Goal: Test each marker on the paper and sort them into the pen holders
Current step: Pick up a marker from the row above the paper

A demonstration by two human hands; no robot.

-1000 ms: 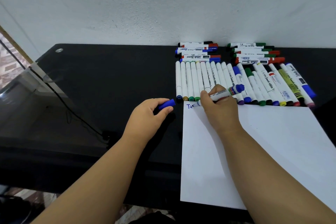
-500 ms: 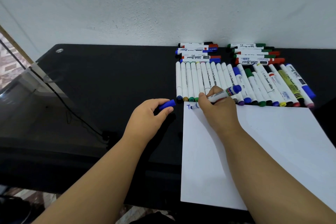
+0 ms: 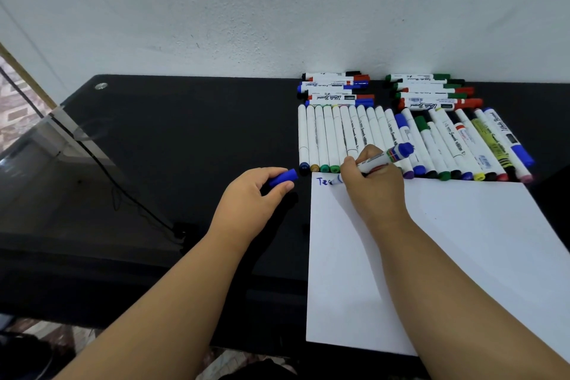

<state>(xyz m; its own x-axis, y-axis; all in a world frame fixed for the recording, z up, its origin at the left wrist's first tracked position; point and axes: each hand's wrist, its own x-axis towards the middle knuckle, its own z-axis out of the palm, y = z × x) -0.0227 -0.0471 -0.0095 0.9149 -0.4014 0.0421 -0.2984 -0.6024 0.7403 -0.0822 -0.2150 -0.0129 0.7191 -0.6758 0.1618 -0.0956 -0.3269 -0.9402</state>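
Black desk carries white paper at right, markers rowed just beyond it. Right hand grips blue marker, tip on paper's top-left corner, blue lettering beside. Left hand pinches blue cap off-sheet.

A white, faintly speckled wall rises beyond both hands and meets the far edge of a glossy black table under them. Far to the left of the left hand, a round metal fitting sits near the table's back corner. A thin black cable shows left of that hand (seemingly below the glass top). At the far left, a wooden strip edges a brick-patterned surface. Even, soft light.
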